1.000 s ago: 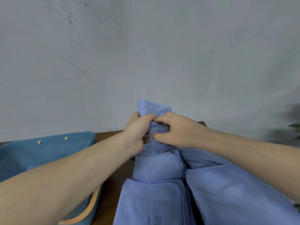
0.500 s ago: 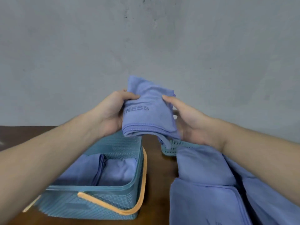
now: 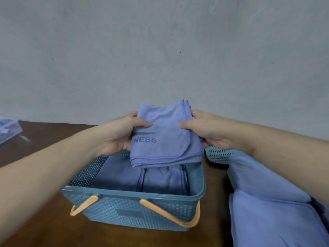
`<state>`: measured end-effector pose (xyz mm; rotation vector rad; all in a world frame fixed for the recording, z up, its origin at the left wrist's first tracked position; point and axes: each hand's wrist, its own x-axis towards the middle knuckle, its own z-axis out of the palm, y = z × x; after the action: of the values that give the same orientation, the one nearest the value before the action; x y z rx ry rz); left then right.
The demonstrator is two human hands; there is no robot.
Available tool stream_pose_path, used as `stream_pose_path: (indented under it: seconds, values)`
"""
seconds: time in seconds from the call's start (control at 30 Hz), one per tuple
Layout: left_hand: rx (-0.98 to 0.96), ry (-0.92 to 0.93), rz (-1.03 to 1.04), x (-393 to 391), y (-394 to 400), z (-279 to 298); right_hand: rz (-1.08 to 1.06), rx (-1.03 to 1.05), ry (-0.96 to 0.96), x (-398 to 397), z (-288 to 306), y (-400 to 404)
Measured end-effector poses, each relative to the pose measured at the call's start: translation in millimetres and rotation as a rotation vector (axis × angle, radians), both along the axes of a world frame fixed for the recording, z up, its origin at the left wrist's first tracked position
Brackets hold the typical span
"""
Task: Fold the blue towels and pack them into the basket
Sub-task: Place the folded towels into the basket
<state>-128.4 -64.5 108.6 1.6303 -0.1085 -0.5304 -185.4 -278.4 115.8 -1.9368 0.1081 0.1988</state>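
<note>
Folded towel (image 3: 165, 138) is held over the basket's (image 3: 135, 209) far end, left hand (image 3: 121, 134) and right hand (image 3: 204, 132) each clamping a side edge, thumbs on top, so the layers stay flat for the drop. Two folded towels (image 3: 142, 179) already lie inside; handle (image 3: 170, 216) hangs down out front, mouth open. Loose pile (image 3: 270, 202) waits on the tabletop (image 3: 44, 220), just right of the basket, presumably next.

Folded towel (image 3: 164, 134): lettering partly covered by left hand (image 3: 119, 135). Clear container (image 3: 8, 130): cropped at left edge, contents blurred, possibly cloth.
</note>
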Motion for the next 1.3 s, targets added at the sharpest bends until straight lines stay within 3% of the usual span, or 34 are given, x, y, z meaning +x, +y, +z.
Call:
stream_pose_path:
  seconds: [0.2, 0.43, 0.57, 0.73, 0.9, 1.0, 1.13, 1.3]
  values:
    - [0.147, -0.002, -0.129, 10.0, 32.0, -19.5, 0.173, -0.252, 0.108, -3.9, 0.7, 23.5]
    - [0.348, 0.093, -0.416, 6.5, 34.3, -48.8, 0.302, -0.907, 0.291, 19.9, -16.1, 48.7]
    - [0.492, 0.098, -0.573, -0.3, 26.6, -58.1, 0.343, -1.076, 0.470, 33.5, -36.5, 57.1]
    - [0.640, 0.041, -0.630, 3.4, 13.7, -71.5, 0.394, -1.194, 0.544, 36.7, -42.6, 66.6]
    - [0.774, -0.071, -0.695, 9.5, 2.2, -86.0, 0.533, -1.338, 0.519, 34.4, -44.9, 74.8]
    - [0.912, -0.129, -0.761, 14.6, 0.0, -94.1, 0.608, -1.450, 0.408, 32.5, -48.7, 76.7]
    - [1.261, -0.542, -0.857, 20.0, 4.4, -93.3, 0.533, -1.561, 0.317, 28.8, -53.7, 77.3]
    - [1.339, -1.033, -0.838, 27.0, 18.0, -93.8, 0.524, -1.625, 0.048, 29.4, -54.1, 71.6]
